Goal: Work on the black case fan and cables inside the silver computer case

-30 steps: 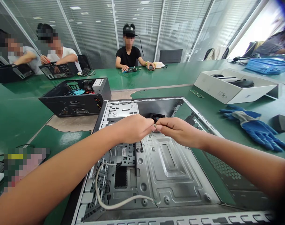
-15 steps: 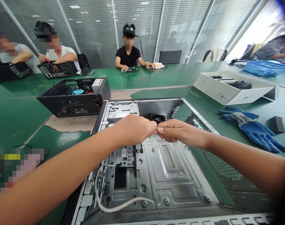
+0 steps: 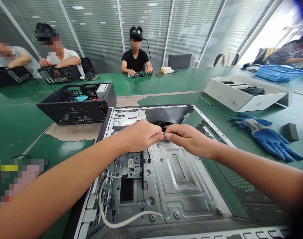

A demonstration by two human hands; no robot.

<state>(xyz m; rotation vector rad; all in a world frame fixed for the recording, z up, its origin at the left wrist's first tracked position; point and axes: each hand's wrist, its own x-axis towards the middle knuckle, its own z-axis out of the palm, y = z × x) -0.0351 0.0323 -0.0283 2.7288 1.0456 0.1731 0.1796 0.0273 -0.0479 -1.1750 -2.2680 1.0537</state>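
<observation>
Over the open computer case [image 3: 177,169], a small pale piece [image 3: 163,133] sits right between the person's two hands, pinched where the fingertips meet; it's too small for me to tell what it is. The left hand [image 3: 142,134] closes on it from one side with thumb and forefinger, the right hand [image 3: 187,138] from the other, fingers curled in. Both forearms reach in from the near corners of the case and converge above its far half, the hands held above the metal floor, near the black fan [image 3: 165,125] at the case's far wall.

That floor is bare silvery sheet metal, pressed into raised ridges and a long rectangular panel, dotted with round standoffs. A thick, smooth, pale grey cable [image 3: 123,224] loops along the near left of the case, thin wires poking from its end. To the right of the case, blue knit gloves [image 3: 268,134] with grey cuffs lie crumpled on the glossy green tabletop [image 3: 186,88]; beyond its far left corner stands a black computer tower [image 3: 79,113].
</observation>
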